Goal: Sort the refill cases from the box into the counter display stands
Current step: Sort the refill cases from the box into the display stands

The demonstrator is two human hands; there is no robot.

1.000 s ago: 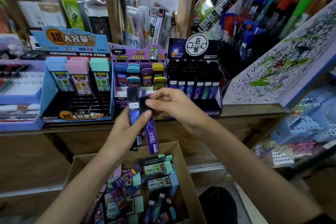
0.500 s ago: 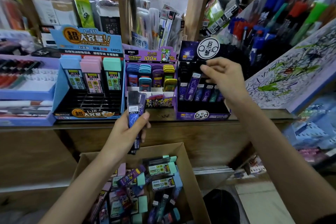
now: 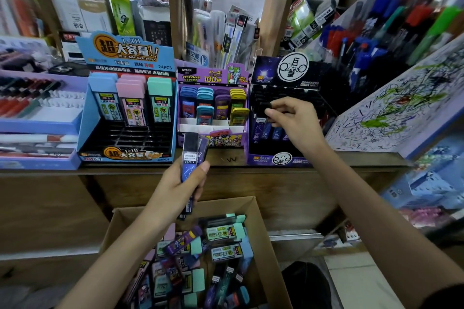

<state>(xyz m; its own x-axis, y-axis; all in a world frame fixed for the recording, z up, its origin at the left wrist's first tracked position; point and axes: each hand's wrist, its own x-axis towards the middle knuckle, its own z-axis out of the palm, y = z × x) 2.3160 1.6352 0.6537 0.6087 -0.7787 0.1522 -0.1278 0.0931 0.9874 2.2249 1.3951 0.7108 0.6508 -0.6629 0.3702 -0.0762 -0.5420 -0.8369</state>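
Note:
A cardboard box [image 3: 261, 228] below the counter holds several loose refill cases [image 3: 223, 233], mint, pink and purple. My left hand [image 3: 175, 190] grips a small bundle of slim dark blue cases [image 3: 192, 155] upright above the box. My right hand [image 3: 296, 123] reaches into the dark purple stand [image 3: 266, 158] at the right and pinches the black cap of a slim case [image 3: 263, 118] standing in its front row. On the counter to the left stand the blue stand [image 3: 125, 63] with three wide cases and the purple Ultraman stand [image 3: 213, 78] with several small cases.
The wooden counter edge [image 3: 226, 170] runs between the box and the stands. A scribbled test board [image 3: 401, 108] leans at the right under racks of pens [image 3: 376, 32]. Pen trays [image 3: 37, 108] sit at the left. A black bin [image 3: 306, 286] stands beside the box.
My right hand took a purple case from the bundle in my left hand, carried it up to the right and lowered it into the dark purple stand. The left hand barely moved.

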